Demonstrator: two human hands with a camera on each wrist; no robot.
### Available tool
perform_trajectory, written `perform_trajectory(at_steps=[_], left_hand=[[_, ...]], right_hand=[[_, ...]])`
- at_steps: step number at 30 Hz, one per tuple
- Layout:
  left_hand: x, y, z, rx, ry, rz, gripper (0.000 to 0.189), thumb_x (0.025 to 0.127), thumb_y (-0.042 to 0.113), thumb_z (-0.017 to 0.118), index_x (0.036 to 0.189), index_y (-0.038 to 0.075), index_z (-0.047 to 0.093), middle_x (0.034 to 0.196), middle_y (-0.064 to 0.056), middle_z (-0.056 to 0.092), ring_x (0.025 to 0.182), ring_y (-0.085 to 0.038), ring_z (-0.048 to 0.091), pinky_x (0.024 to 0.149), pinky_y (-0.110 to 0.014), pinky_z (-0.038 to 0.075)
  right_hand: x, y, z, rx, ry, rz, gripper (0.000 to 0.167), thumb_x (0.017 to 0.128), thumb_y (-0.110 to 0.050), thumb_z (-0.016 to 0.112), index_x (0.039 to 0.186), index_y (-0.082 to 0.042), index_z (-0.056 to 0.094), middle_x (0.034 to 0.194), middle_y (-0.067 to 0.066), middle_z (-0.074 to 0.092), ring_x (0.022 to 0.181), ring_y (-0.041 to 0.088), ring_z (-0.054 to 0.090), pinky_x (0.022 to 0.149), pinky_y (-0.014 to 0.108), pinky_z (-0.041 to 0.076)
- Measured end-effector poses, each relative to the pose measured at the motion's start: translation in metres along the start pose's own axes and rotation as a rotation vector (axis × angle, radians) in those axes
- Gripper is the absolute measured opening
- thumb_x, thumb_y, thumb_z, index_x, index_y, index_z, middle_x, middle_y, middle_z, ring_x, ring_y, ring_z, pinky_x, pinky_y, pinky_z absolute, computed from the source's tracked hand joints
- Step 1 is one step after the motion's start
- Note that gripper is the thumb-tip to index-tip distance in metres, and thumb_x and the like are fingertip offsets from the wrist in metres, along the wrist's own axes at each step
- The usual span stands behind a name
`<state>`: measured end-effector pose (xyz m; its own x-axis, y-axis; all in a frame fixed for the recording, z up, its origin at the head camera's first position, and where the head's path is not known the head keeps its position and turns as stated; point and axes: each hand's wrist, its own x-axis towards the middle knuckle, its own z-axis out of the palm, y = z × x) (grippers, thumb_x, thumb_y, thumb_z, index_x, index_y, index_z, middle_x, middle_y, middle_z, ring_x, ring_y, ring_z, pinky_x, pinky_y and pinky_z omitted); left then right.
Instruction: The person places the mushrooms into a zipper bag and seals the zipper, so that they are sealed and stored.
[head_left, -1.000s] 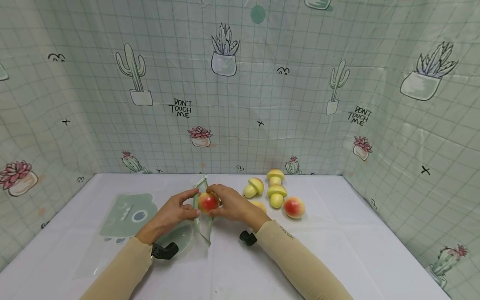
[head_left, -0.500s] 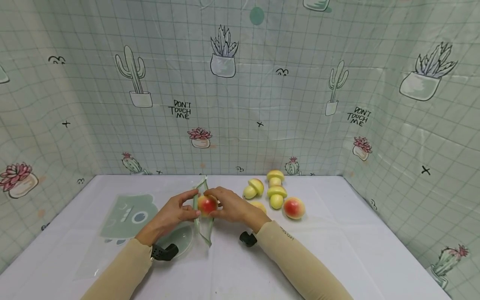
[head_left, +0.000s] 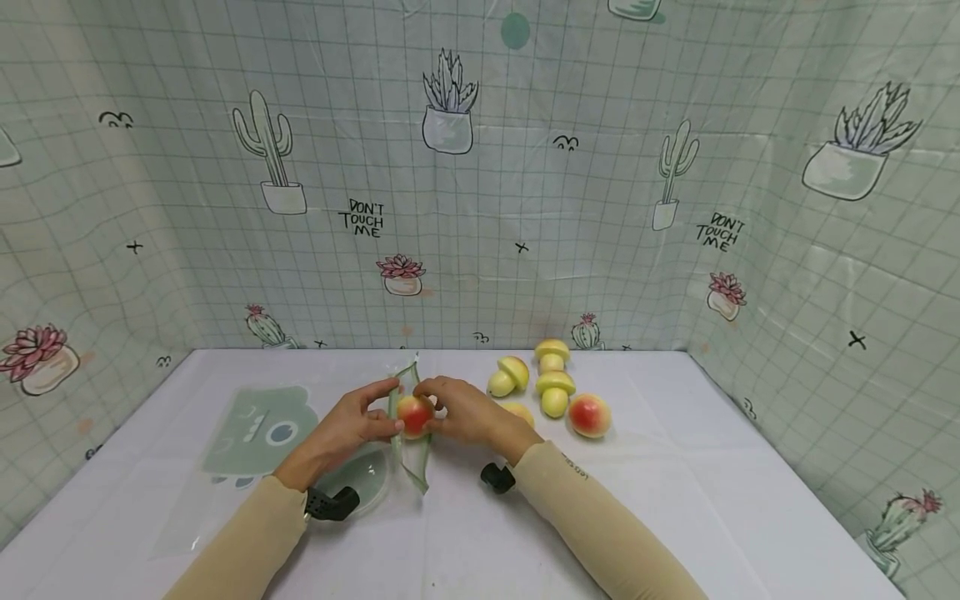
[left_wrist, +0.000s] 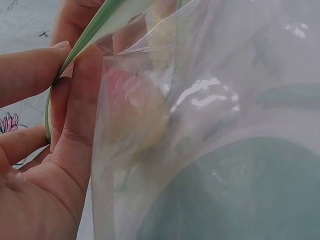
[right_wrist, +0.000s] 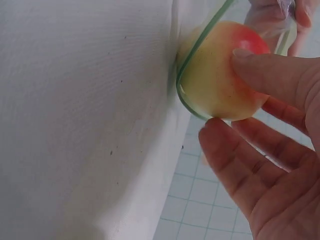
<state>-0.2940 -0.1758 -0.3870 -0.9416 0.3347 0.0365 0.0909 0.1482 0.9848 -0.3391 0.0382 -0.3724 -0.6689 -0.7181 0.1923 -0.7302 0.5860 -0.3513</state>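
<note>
One peach-like fruit, head view, sits between the hands at the mouth of a clear bag; my right hand has it gripped between thumb and fingers; my left hand pinches the bag's edge on the other side and keeps the mouth spread; flat green print lies to the left on the white table, cannot tell from here if it is the same bag; to the right, a second fruit and three yellow mushroom-shaped pieces, plus one more yellow thing mostly hidden by my right wrist.

Left wrist view: green rim runs between my left digits, so clamped on the bag only; the fruit shows blurred through the plastic, beyond the rim; large green patch fills the lower right.

Right wrist view: thumb on top of the fruit, fingers under it, grip closed on it; rim curves across the fruit's side, so I log it as partly inside, partly out.

Step in hand, my call: feeding the fruit through the mouth; next move calls for the left pinch to hold the rim wide, the right to push the fruit clear of it, then let go without dragging the thin film back.
</note>
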Motion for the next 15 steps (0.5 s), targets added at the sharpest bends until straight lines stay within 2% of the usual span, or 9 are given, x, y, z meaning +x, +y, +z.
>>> perform_trajectory(at_steps=[4, 7, 11, 15], left_hand=[[-0.0005, 0.0008, 0.0012, 0.011, 0.015, -0.007, 0.079, 0.086, 0.003, 0.068, 0.151, 0.004, 0.023, 0.098, -0.014, 0.060, 0.073, -0.017, 0.056, 0.076, -0.033, 0.052], [-0.0008, 0.0008, 0.0016, 0.010, 0.019, -0.014, 0.079, 0.086, 0.003, 0.069, 0.151, 0.004, 0.024, 0.107, -0.018, 0.056, 0.073, -0.017, 0.056, 0.076, -0.034, 0.053], [-0.0004, 0.0011, 0.0008, -0.001, 0.022, -0.012, 0.079, 0.086, 0.003, 0.069, 0.151, 0.005, 0.024, 0.114, -0.021, 0.051, 0.072, -0.016, 0.055, 0.077, -0.032, 0.053], [-0.0007, 0.0039, -0.0008, -0.013, 0.026, 0.002, 0.078, 0.086, 0.002, 0.067, 0.151, 0.005, 0.024, 0.127, -0.020, 0.044, 0.071, -0.016, 0.053, 0.076, -0.029, 0.052]], right_hand=[[0.0011, 0.0011, 0.0016, 0.044, 0.010, -0.002, 0.040, 0.085, -0.012, 0.073, 0.122, -0.011, 0.057, 0.114, 0.005, 0.059, 0.082, 0.010, 0.058, 0.074, 0.020, 0.047], [0.0021, 0.0010, 0.0031, 0.070, 0.014, -0.022, 0.038, 0.085, -0.009, 0.072, 0.120, -0.009, 0.057, 0.112, 0.007, 0.059, 0.077, 0.007, 0.058, 0.072, 0.018, 0.047], [0.0026, -0.0010, 0.0037, 0.096, 0.013, -0.048, 0.035, 0.086, -0.007, 0.070, 0.120, -0.006, 0.058, 0.111, 0.008, 0.060, 0.081, 0.010, 0.060, 0.074, 0.018, 0.048], [0.0035, -0.0025, 0.0035, 0.126, 0.006, -0.067, 0.033, 0.088, -0.005, 0.067, 0.119, -0.005, 0.059, 0.110, 0.007, 0.061, 0.087, 0.011, 0.061, 0.075, 0.017, 0.048]])
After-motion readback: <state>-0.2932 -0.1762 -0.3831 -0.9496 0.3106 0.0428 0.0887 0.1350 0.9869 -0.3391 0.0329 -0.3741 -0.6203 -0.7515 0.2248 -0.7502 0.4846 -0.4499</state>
